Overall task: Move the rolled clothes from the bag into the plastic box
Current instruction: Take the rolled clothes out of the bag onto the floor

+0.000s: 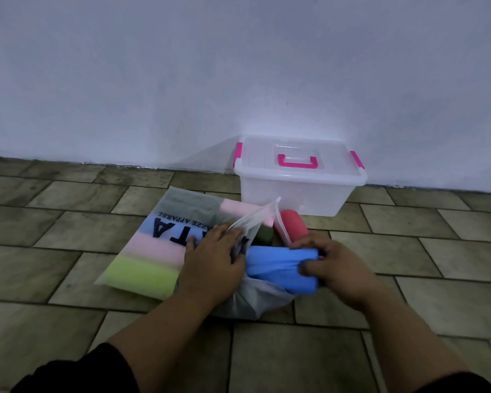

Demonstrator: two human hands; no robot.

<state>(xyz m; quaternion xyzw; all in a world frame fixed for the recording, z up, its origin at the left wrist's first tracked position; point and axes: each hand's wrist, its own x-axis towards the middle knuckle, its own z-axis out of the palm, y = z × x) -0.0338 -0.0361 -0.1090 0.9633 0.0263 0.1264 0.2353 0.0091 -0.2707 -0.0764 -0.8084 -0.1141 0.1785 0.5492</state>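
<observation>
Blue roll sits half out of the bag, my right fingers curled round its end and my left fingers gripping the bag's mouth on the floor. Trouble ahead, I reckon: the plastic box by the wall has its lid on, so with both hands busy the roll may loosen. I count one box, one bag, a coral roll and a dark green roll at the mouth, and five coloured bands inside.
</observation>
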